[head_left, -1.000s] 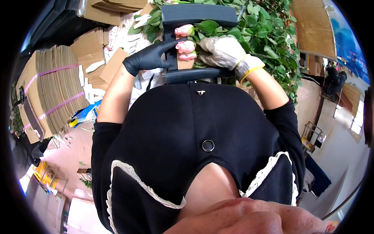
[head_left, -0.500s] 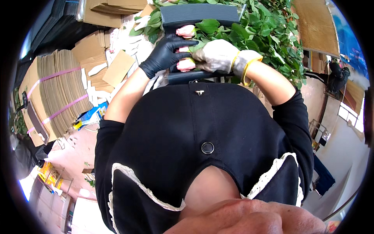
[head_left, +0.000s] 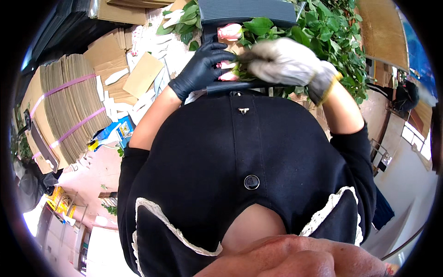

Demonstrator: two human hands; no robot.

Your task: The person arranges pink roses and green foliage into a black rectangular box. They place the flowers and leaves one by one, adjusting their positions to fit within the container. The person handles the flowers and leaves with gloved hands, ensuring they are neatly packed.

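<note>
The step in hand appears to be handling two lower pink roses at a black ridged holder. They lie at the fingertips of the left hand, in a black glove; its fingers are bent over them, though whether they pinch a bloom or only rest there I cannot tell. The right hand, in a pale work glove, is blurred just right of these roses, its fingers curled toward their stem side; I cannot tell whether it grasps anything. An upper pink rose lies just beyond the left fingertips, apart from both hands, with a brown cardboard strip showing below it. Leafy stems spread beyond the right hand. The next move seems to call for light finger pressure around the petals and a steady hold nearer the stems.
</note>
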